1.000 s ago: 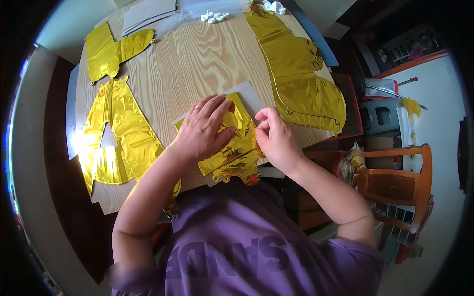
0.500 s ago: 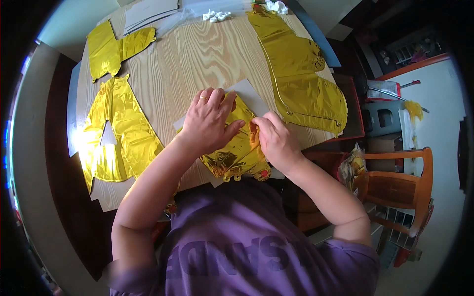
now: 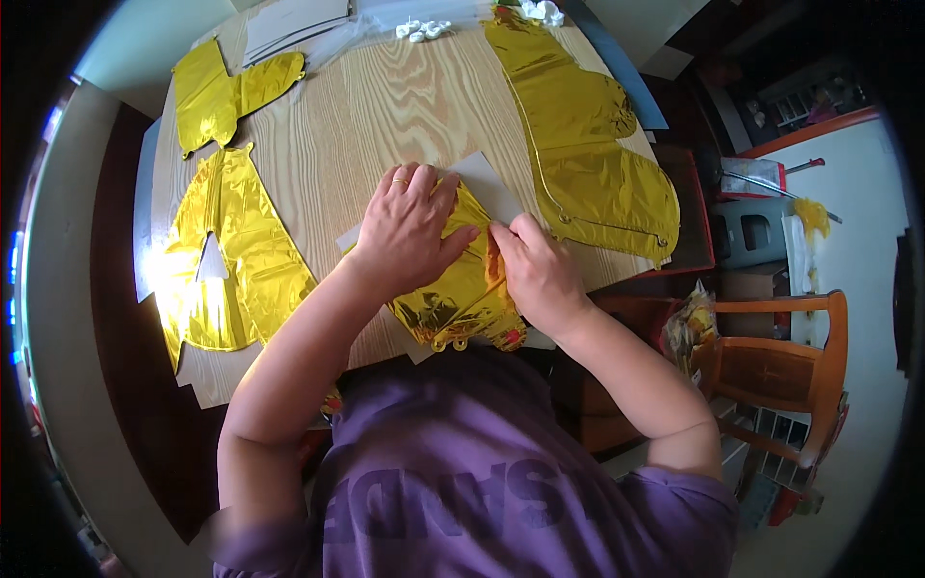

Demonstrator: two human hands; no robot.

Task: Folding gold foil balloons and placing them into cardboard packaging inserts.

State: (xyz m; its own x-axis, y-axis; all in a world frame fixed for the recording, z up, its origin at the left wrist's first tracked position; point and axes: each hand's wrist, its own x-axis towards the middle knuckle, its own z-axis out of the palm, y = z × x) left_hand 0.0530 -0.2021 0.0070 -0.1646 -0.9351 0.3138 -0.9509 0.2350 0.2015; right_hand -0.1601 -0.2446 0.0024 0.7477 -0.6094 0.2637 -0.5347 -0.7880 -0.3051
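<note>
A gold foil balloon [image 3: 445,301], flat and partly folded, lies in front of me at the table's near edge. My left hand [image 3: 407,231] rests on it, fingers stretched and palm down. At its right edge my right hand [image 3: 542,270] is closed in a pinch on the foil, where an orange-looking fold shows beside the fingers. A grey card [image 3: 488,186] sticks out from beneath the balloon. Small round tabs line the balloon's near edge, close to my shirt. My left hand hides part of the foil.
Flat gold foil balloons lie on the wooden table [image 3: 385,106]: an A-shaped one [image 3: 251,270] at left, one [image 3: 207,106] behind it, a larger one [image 3: 578,144] at right. White bits [image 3: 422,31] and grey sheets [image 3: 294,27] sit far back. A wooden chair [image 3: 771,371] stands right.
My right hand has shifted very slightly along the balloon's edge, and the foil beside it looks a little flatter. My left hand stays on the balloon.
</note>
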